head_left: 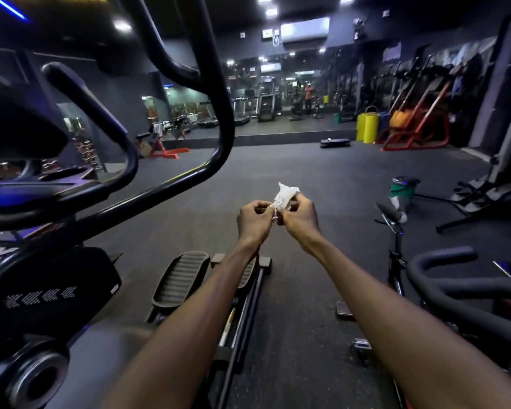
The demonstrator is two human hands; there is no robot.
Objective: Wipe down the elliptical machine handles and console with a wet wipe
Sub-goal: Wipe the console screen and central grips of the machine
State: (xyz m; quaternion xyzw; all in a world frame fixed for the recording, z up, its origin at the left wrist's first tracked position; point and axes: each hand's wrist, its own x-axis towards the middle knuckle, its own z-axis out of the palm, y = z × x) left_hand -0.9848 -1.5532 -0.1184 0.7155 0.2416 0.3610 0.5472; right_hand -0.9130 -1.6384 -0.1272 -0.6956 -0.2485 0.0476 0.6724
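A crumpled white wet wipe [284,193] sits between my two hands, held out in front of me at mid-frame. My left hand [253,222] pinches its lower left part and my right hand [301,217] pinches its right side, with the top of the wipe sticking up above my fingers. The black elliptical machine [53,293] fills the left side. Its curved moving handles [223,93] and fixed handlebar [101,184] rise to the left of my hands, apart from them. The dark console [15,125] is at the far left, partly cut off.
The elliptical's foot pedal [180,278] and rail lie below my forearms. An exercise bike's handlebar [466,287] and saddle [388,212] stand at right. A green bucket [403,188] sits on the dark rubber floor beyond. Yellow pads [368,126] and orange-framed machines line the far right wall.
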